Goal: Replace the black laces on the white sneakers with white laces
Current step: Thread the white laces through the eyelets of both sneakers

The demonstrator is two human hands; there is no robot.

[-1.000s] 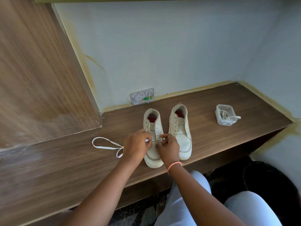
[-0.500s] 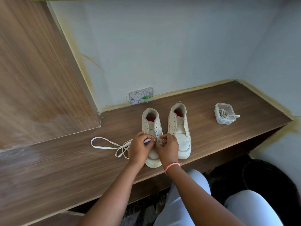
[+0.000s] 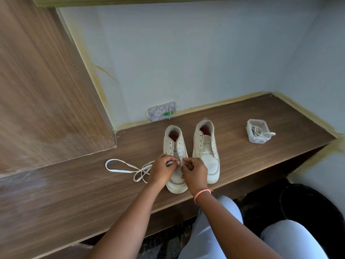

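Bare shelf [image 3: 233,161] separates right sneaker [image 3: 206,150] and container [image 3: 257,133]; lace [image 3: 123,168] sprawls left.

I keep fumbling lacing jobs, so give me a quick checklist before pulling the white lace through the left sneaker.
1. Both hands at the lowest eyelets: left hand, right hand: ok.
2. White lace pinched: left hand ok; right hand cannot tell.
3. Slack lies loose on the bench: ok, though its strands cross.
4. Left sneaker flat, upright: ok.
5. Right sneaker laced: not ok.
6. Spare lace in clear box: ok.

Unlaced white sneakers [image 3: 190,152], loose white lace [image 3: 127,169]
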